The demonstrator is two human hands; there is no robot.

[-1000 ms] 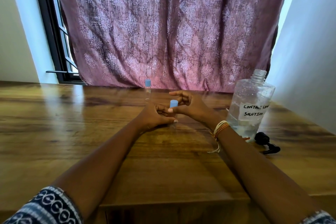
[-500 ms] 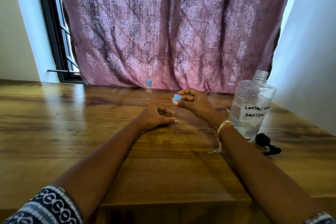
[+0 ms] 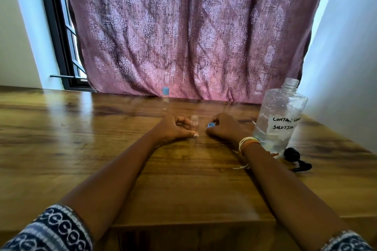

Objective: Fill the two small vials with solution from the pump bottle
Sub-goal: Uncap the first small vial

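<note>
My left hand [image 3: 175,129] holds a small clear vial [image 3: 194,123] upright on the wooden table [image 3: 81,149]; the vial's mouth is uncapped. My right hand [image 3: 225,128] rests on the table just right of it, pinching the vial's blue cap [image 3: 211,124]. A second small vial [image 3: 165,98] with a blue cap stands farther back, near the curtain. The large clear bottle [image 3: 280,116], labelled "contact lens solution", stands open at the right with a little liquid at its bottom. Its black pump head [image 3: 295,159] lies on the table in front of it.
A patterned pink curtain [image 3: 193,32] hangs along the table's far edge. A window frame [image 3: 59,34] is at the back left and a pale wall [image 3: 346,67] runs close along the right side. The table's near edge [image 3: 193,226] lies below my forearms.
My right hand has lifted the blue cap off the vial and lowered to the table at the right with the cap. My left hand stays on the vial.
</note>
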